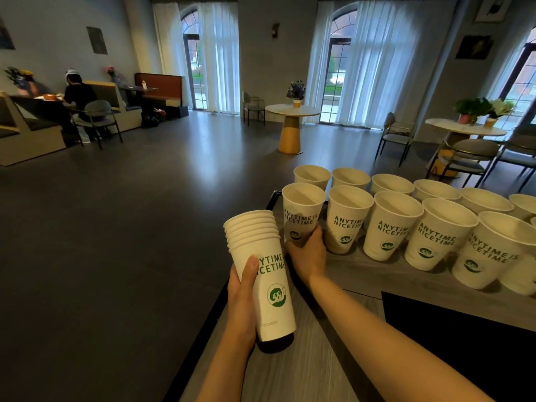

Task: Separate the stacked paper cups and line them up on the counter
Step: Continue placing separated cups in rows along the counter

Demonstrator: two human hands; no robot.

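Observation:
My left hand [243, 297] grips a stack of several white paper cups [262, 274] with green print, held upright above the counter's left edge. My right hand [307, 253] grips the base of a single cup [301, 211] at the left end of the front row. Two rows of several separate cups [435, 227] stand upright on the grey wood counter [362, 274], running to the right. The single cup stands at the counter's far left corner, beside its neighbour [346, 217].
A black panel [458, 329] lies on the counter at the lower right. Beyond the counter's left edge is dark floor. Round tables [293, 111], chairs and plants stand in the room behind, and a person sits at a far left table.

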